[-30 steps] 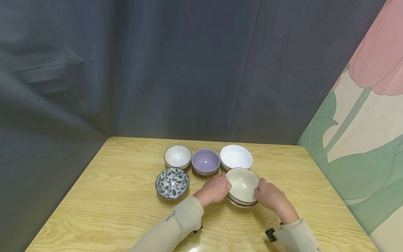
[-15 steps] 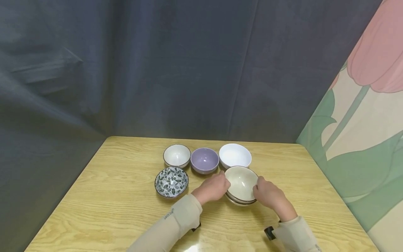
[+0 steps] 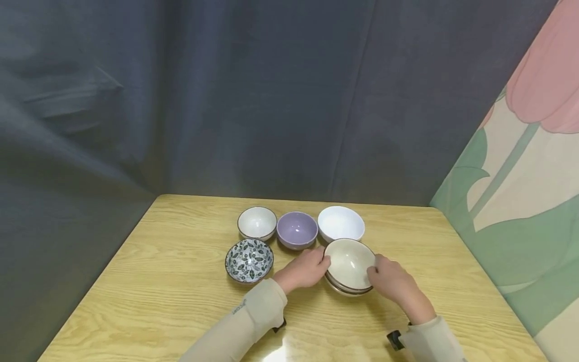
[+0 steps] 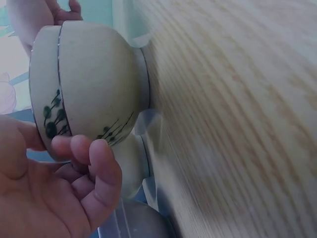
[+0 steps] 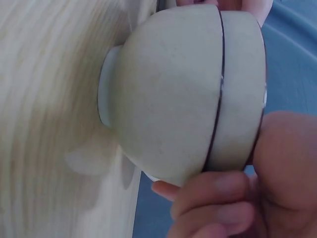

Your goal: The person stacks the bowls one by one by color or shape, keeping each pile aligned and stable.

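Note:
Two cream bowls with brown rims stand nested, the upper cream bowl (image 3: 349, 264) covering most of the lower cream bowl (image 4: 99, 84). The lower one's foot appears to rest on the wooden table. My left hand (image 3: 305, 269) holds the upper bowl's left rim, with thumb at the rim and curled fingers against the outside, by a green leaf pattern. On the opposite side my right hand (image 3: 393, 279) pinches the rim, its thumb over the edge and fingers under it on the outer wall. The right fingers (image 5: 213, 191) reach the lower bowl's brown rim.
Behind the stack sits a white bowl (image 3: 341, 223), with a purple bowl (image 3: 297, 230) and a dark-rimmed white bowl (image 3: 257, 222) to its left. A leaf-patterned bowl (image 3: 249, 261) is left of my left hand. A dark curtain (image 3: 271, 100) hangs behind the table (image 3: 158, 281).
The head view has shifted slightly. Both hands stay at the rim of the nested cream bowls, and the left fingers look a little looser than before.

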A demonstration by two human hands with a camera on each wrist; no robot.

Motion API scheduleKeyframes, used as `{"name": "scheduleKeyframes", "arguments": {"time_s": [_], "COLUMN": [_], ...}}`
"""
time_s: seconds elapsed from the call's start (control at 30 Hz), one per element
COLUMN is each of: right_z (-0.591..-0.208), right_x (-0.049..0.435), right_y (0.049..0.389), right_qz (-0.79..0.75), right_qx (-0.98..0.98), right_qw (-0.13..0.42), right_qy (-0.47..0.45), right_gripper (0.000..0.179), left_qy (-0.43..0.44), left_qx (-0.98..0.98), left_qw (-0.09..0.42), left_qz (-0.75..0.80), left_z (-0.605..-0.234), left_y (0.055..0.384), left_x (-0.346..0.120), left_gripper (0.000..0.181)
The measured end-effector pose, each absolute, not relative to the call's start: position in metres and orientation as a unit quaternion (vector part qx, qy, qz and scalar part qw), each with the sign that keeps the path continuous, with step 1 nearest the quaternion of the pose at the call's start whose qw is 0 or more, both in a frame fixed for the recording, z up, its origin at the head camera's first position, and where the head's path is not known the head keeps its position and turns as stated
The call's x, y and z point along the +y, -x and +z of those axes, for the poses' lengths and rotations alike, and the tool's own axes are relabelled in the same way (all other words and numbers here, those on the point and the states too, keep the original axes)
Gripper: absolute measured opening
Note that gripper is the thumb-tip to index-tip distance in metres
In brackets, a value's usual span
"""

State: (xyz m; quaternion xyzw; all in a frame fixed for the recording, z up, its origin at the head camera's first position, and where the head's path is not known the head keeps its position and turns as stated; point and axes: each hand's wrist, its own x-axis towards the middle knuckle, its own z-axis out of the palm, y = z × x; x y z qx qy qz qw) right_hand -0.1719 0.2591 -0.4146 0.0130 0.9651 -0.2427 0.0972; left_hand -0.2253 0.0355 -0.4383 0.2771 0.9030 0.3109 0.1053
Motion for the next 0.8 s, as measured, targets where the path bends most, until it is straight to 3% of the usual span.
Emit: {"name": "scheduleKeyframes", "arguments": {"time_s": [0.27,0.57,0.8], "right_z": [-0.406,-0.407,-0.426], "right_x": [0.279,0.301,0.302], "right_y": [0.186,0.228,0.259], "right_qz": [-0.235,-0.276,-0.336], "right_qx": [0.969,0.961,0.941], "right_qw": [0.063,0.0,0.046], "right_qy": [-0.037,-0.02,-0.009], "right_gripper": [0.077,0.07,0.074], "left_qy": [-0.251,-0.26,-0.264], "left_qx": [0.892,0.889,0.882], "left_qw": [0.145,0.139,0.156], "left_qz": [0.347,0.35,0.357], "left_z": [-0.438,-0.432,-0.431], "left_y": [0.225,0.219,0.211], "left_x": [0.03,0.026,0.019], "left_gripper": [0.062,0.067,0.068]}}
